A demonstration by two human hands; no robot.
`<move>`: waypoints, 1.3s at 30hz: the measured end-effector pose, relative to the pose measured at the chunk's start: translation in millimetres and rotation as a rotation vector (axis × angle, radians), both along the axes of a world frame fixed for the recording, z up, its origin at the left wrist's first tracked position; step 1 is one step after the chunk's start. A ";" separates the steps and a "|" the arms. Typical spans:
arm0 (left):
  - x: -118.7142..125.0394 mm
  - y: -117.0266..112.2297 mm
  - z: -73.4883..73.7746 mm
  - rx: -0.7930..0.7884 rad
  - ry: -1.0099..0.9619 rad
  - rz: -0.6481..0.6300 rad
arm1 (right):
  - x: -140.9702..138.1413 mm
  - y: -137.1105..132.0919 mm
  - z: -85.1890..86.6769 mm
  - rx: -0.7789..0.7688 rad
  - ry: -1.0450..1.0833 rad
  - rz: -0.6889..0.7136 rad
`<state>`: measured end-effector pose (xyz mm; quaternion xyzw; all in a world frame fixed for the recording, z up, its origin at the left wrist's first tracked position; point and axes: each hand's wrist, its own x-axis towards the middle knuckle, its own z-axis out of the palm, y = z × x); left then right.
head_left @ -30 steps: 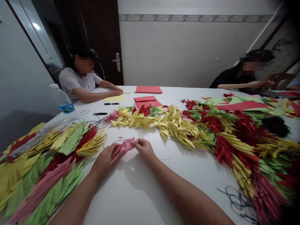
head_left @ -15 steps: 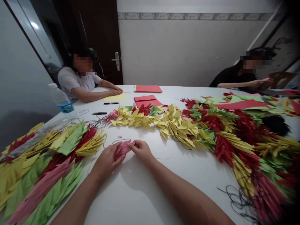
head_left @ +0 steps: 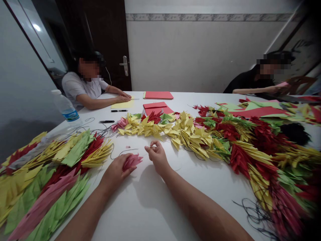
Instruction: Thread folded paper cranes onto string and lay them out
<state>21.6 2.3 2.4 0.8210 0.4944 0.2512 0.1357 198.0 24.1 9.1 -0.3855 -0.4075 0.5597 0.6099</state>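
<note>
My left hand (head_left: 117,172) is closed around a bundle of folded pink paper pieces (head_left: 132,161), whose pointed tips face right. Apart from it, to the right and slightly higher, is my right hand (head_left: 158,157), its thumb and fingers pinched together. Something thin and dark may be between those fingertips, but it is too small to make out. A black thread (head_left: 122,152) lies on the table by my left hand and runs toward the pink bundle. Beyond my right hand is a string of folded yellow paper pieces (head_left: 189,134).
Stacks of folded paper in several colours (head_left: 62,180) lie at left, more (head_left: 240,134) at right. Behind are small scissors (head_left: 107,121), a pen (head_left: 119,110), red paper (head_left: 157,107) and a water bottle (head_left: 66,108). Two people (head_left: 86,83) sit across the white table (head_left: 135,214).
My right hand has moved off the pink paper bundle, to the right and a little up. My left hand still holds the bundle, with more of its tips showing.
</note>
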 end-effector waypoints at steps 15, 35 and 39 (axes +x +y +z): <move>0.4 -2.5 3.0 -0.086 0.026 0.039 | 49.0 32.8 -4.6 0.164 -0.212 -0.609; -0.5 -5.8 0.8 -0.076 0.009 0.001 | 2.8 -4.7 3.4 0.225 -1.073 0.172; -0.1 -5.9 1.6 -0.060 -0.003 0.002 | 4.6 -2.5 -2.6 0.144 -1.082 0.262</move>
